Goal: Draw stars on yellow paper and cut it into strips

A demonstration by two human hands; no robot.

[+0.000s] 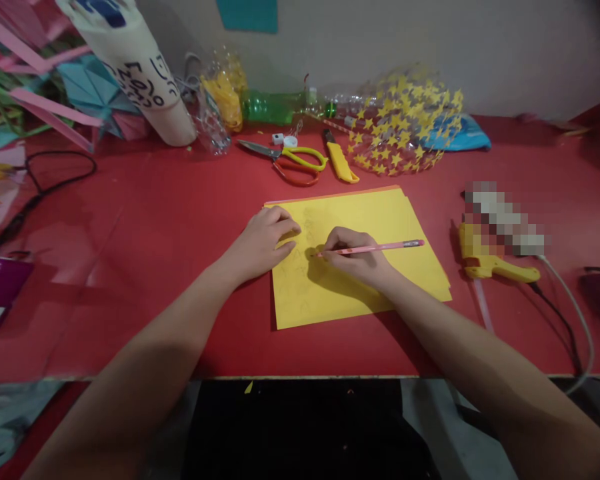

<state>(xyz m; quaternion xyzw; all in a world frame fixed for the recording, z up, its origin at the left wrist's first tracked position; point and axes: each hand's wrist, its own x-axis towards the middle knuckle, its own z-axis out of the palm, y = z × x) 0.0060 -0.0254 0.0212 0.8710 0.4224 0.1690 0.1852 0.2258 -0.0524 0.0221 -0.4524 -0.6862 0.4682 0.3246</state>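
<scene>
A yellow sheet of paper (370,220) lies on the red table, with edges of other sheets showing beneath it. Faint pencil marks run down its left part. My right hand (357,257) is closed around a pink pencil (395,246), whose tip points left and meets the sheet or hovers just over it. My left hand (270,243) rests on the sheet's left edge, fingers apart and holding nothing.
Behind the paper lie scissors (303,160), a yellow cutter (341,160) and star-covered clear plastic (405,127). A yellow glue gun (480,257) and a power strip (505,217) are at right. A white tumbler (145,80) and green bottle (275,107) stand farther back.
</scene>
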